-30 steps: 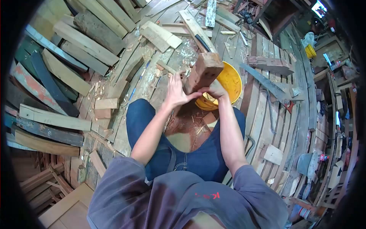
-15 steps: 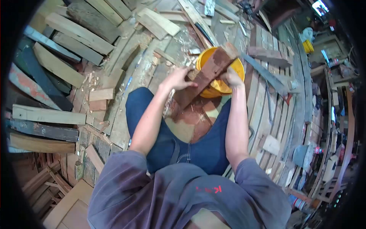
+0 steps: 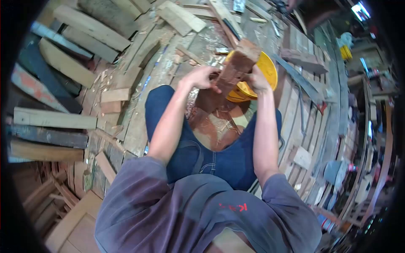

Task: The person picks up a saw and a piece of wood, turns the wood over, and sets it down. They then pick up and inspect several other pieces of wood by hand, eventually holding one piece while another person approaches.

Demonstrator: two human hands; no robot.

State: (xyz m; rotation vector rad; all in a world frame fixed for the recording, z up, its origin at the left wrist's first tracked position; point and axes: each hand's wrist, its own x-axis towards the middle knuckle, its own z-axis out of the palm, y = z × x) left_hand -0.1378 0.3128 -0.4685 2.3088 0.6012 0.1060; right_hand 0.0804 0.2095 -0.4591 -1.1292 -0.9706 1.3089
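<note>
A thick reddish-brown wooden block (image 3: 237, 67) is between my hands, tilted with its paler end pointing away from me. My left hand (image 3: 201, 79) grips its left side, thumb toward me and fingers curled at the edge. On the opposite side, my right hand (image 3: 258, 80) is closed against the block's edge; its fingertips are partly hidden. Just behind and to the right of the block stands a yellow bucket (image 3: 270, 71), partly covered by the block and my right hand. Wood shavings (image 3: 223, 120) lie on the floor between my knees.
Cut timber pieces (image 3: 55, 118) are stacked along the left. A handsaw (image 3: 299, 80) lies on the slatted boards at the right, near a wooden beam (image 3: 303, 59). A pale wood offcut (image 3: 301, 157) sits farther down. Long planks (image 3: 223, 21) lie ahead.
The block has turned more upright in my hands, its far end shifting left and its near end drawing in. The whole view has shifted slightly.
</note>
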